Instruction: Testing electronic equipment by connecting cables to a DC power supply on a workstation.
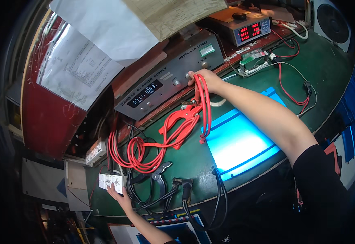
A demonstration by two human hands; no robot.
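Red cables [204, 103] gripped by right hand [206, 79]; left hand [118, 193] seemingly pinches label [110, 181]; green bench [193, 158].

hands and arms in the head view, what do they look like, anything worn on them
Both hands are bare: no gloves, rings or watch show. The right hand leads back along a bare forearm to a short black sleeve that covers the upper arm near the lower right edge. The left hand shows a bare wrist and forearm that run to the lower edge; no sleeve is in view on that side.
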